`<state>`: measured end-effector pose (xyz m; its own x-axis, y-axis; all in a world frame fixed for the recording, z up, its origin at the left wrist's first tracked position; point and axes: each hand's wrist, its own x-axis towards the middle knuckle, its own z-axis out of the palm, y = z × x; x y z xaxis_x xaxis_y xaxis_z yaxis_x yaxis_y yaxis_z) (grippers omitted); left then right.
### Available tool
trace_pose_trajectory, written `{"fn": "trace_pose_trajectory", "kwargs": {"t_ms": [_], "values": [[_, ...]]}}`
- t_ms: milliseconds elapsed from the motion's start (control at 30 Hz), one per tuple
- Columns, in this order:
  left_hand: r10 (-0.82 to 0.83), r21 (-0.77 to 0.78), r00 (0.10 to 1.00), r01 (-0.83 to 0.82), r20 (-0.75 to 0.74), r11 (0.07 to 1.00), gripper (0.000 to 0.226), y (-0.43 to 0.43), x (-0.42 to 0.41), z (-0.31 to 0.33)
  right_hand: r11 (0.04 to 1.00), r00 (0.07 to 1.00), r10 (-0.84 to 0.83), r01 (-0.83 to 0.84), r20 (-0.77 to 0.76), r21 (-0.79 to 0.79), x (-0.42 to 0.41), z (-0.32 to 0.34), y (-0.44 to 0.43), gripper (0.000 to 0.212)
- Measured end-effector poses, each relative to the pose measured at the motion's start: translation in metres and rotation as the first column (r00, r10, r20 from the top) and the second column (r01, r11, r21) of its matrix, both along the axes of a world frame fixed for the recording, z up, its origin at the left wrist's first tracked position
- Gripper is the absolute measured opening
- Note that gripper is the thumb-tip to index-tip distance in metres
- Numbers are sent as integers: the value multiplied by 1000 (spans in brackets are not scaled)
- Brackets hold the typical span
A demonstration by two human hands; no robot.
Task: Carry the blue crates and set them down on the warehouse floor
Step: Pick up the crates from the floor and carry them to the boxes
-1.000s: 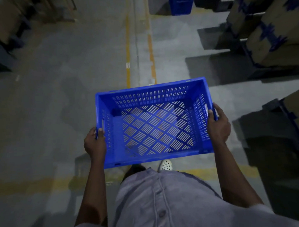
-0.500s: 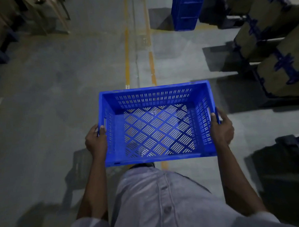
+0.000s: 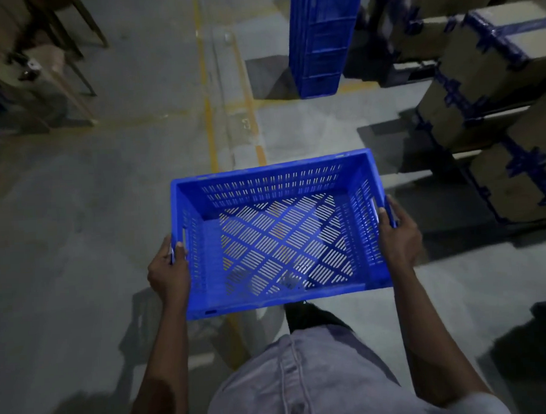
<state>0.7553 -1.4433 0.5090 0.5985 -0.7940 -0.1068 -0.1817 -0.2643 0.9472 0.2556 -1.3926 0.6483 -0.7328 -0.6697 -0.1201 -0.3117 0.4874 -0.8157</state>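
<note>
Head view. Clasps blue crate [image 3: 276,238] by opposite handles, left hand [image 3: 168,274] and right hand [image 3: 401,238], for level carrying. Not yet set down.

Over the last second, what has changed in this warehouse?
The person has walked forward along the yellow floor line: the tall stack of blue plastic crates ahead has come closer. Unchanged: the left hand and right hand still grip the side handles of the empty slatted blue plastic crate.

Bright blue crate [image 3: 278,297], diamond-slotted base, between left grip [image 3: 168,274] and right grip [image 3: 398,242]; beyond, yellow lines [image 3: 211,134] stripe the grey floor [image 3: 78,215].
</note>
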Motion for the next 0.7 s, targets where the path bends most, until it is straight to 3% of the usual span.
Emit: {"fn": "trace_pose_trajectory", "kwargs": {"t_ms": [200, 400, 700], "values": [[10, 15, 1000, -10, 22, 1000, 39, -157, -14, -7, 999, 999, 36, -36, 35, 20, -37, -4, -165, 42], [78, 1, 997, -78, 8, 997, 45, -282, -68, 42, 998, 997, 68, -68, 21, 1, -67, 20, -308, 43], [60, 43, 995, -56, -85, 997, 46, -520, -133, 52, 999, 1000, 5, -5, 0, 50, -105, 9, -544, 43]]}}
